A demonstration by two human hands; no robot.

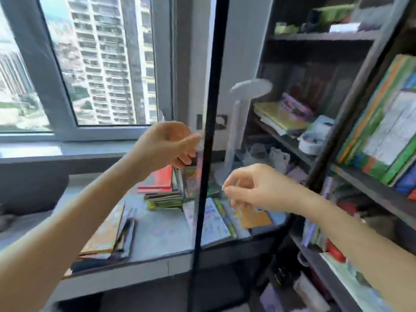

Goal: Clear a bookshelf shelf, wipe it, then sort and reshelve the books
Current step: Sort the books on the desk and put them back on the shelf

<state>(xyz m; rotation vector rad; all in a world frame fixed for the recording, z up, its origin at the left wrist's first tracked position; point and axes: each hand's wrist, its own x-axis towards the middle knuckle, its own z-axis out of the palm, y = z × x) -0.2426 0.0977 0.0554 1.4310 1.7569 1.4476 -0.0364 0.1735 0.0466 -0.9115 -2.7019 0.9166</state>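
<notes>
On the grey surface (157, 235) lie 3 heaps of books — near pile (103, 239), flat ones (213, 219), red-topped stack (161, 182). Above them, the right hand (254, 190) hangs loosely curled, holding nothing; the left hand (166, 143) curls beside the black door edge (203, 176) — grip unclear.

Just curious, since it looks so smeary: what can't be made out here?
Head view:
- Book stacks on the desk: titles lost to motion blur.
- Left hand: whether it grips the dark door edge, blurred.
- Right hand: whether its curled fingers pinch anything, blurred.
- Bottom shelf: cut off by the frame's lower edge.
</notes>
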